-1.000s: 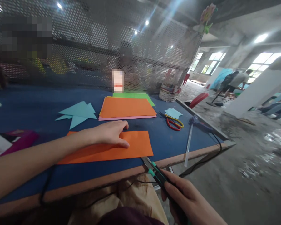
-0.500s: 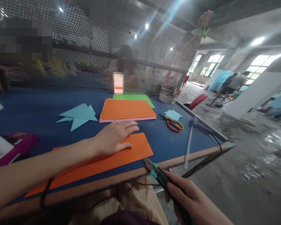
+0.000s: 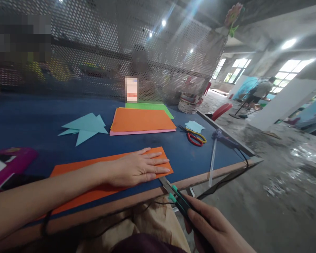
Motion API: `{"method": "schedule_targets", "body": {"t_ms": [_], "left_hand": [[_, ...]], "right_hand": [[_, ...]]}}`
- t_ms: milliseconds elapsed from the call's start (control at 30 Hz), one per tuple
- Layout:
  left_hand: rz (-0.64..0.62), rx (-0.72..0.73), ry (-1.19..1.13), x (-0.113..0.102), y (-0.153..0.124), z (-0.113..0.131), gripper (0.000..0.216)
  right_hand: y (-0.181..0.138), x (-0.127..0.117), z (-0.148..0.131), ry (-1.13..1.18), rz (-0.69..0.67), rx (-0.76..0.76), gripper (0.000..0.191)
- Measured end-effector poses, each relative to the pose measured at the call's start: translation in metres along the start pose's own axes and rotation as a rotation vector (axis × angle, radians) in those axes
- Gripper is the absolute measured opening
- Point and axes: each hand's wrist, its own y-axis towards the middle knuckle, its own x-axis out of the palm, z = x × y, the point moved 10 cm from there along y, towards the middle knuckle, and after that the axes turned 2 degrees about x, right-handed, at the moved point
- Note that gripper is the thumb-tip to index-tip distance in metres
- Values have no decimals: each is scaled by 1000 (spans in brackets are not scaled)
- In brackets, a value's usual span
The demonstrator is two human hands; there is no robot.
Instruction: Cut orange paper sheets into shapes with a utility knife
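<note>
My left hand [image 3: 137, 167] lies flat, fingers spread, on a folded-looking strip of orange paper [image 3: 76, 165] near the table's front edge. My right hand [image 3: 210, 221] is wrapped round a black and green utility knife [image 3: 183, 200]. The knife's blade [image 3: 164, 181] points up and left, its tip close to the paper's lower right edge; whether it touches the paper I cannot tell. Beyond my left hand lies a stack of coloured paper [image 3: 142, 119] with an orange sheet on top and pink showing beneath.
Light-blue paper triangles [image 3: 85, 126] lie at left. Red-and-yellow-handled scissors [image 3: 195, 137] rest by a small blue paper piece [image 3: 195, 126]. A glue gun [image 3: 223, 137] with a clear stick sits at the right edge. A wicker basket [image 3: 188, 103] stands behind; a perforated screen [image 3: 94, 52] backs the table.
My left hand has come down from a raised, curled pose and now lies flat on the orange paper, further right. The knife stays close to the paper's edge. The view has shifted slightly.
</note>
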Motion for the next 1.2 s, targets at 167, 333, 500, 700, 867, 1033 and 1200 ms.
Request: {"method": "schedule_targets", "body": {"t_ms": [167,333,500,700,867,1033,1200], "left_hand": [[4,-1,-3,2,-1,-2,44],[0,-6,-14,2,-1,-1,44],[5,-9,-24,2,0,-2,43],[17,-6,-38,3,0,-5,44],[24,-7,-68,1,-1,-4,44],[30,-13,-93,-1,-2,-5,44],[36,-5,-99,0,-2,-5,44]], "right_hand": [[6,10,3,-4,-91,-2,67],[9,15,10,16,-145,9,67],[7,7,0,-80,-35,-73,59],[1,9,-26,-142,-7,-174,50],[1,12,-32,-151,1,-187,44],[2,16,-27,-159,-12,-156,40],[1,17,-30,-173,-12,-168,41]]}}
